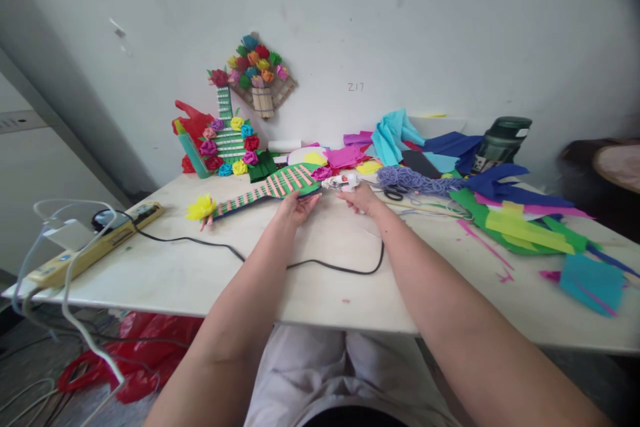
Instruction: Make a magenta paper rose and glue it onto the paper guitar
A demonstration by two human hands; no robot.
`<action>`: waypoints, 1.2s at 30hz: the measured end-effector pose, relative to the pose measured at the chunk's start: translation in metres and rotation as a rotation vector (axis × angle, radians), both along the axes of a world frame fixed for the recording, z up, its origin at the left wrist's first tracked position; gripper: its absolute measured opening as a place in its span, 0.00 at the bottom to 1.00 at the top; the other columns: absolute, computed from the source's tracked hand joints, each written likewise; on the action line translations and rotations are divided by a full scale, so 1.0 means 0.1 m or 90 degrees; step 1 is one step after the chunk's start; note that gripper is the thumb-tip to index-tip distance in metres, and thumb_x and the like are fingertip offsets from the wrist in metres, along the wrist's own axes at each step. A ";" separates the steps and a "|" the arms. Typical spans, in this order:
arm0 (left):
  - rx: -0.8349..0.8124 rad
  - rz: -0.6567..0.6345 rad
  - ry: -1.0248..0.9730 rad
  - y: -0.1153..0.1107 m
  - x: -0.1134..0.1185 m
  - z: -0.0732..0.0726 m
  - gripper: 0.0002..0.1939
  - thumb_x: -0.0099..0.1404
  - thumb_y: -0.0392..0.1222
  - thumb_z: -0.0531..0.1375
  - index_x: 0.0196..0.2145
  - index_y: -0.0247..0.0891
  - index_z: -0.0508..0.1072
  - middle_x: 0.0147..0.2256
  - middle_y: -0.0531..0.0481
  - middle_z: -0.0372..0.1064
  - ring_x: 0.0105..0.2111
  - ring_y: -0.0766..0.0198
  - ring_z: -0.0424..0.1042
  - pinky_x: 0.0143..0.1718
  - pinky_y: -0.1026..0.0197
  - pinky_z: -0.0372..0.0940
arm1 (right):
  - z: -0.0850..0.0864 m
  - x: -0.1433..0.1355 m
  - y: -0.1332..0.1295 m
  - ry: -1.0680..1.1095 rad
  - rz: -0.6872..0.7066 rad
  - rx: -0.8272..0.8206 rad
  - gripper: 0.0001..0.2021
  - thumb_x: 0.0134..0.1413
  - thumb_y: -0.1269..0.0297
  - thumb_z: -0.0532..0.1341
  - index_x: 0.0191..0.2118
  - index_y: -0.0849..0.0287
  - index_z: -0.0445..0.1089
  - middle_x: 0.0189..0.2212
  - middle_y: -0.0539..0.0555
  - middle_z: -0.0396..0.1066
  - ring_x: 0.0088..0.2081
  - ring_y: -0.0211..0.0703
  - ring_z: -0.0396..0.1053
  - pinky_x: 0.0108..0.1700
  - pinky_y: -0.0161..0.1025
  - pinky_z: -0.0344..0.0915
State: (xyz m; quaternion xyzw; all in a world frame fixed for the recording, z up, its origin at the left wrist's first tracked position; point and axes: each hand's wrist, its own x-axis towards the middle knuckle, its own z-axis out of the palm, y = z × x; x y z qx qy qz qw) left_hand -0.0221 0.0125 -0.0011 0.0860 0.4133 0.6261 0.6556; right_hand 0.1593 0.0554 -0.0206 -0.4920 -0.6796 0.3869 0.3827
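Left hand [296, 208]: holds pear-shaped green lute [281, 183], ribbed pink, by its edge
Right hand [364, 200]: grips white glue gun [346, 181]
Wall [400, 47]: handwritten "217"

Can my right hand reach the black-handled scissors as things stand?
Probably not straight away: your right hand grips a white plastic glue gun. Otherwise the way looks free; the scissors lie just right of the hand, beside the purple yarn.

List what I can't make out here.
In the head view:
Handle of the glue gun: mostly covered by the right hand.
Black cord: partly behind the left forearm.
Round item: cut off by the right edge.
Markings on the bottle: too small.
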 end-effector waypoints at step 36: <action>-0.009 -0.017 -0.031 -0.05 -0.06 0.05 0.19 0.72 0.41 0.45 0.43 0.24 0.70 0.16 0.48 0.65 0.13 0.71 0.64 0.13 0.74 0.58 | 0.05 -0.10 -0.12 0.010 0.064 -0.003 0.11 0.47 0.67 0.64 0.19 0.61 0.63 0.10 0.44 0.60 0.09 0.29 0.53 0.13 0.30 0.53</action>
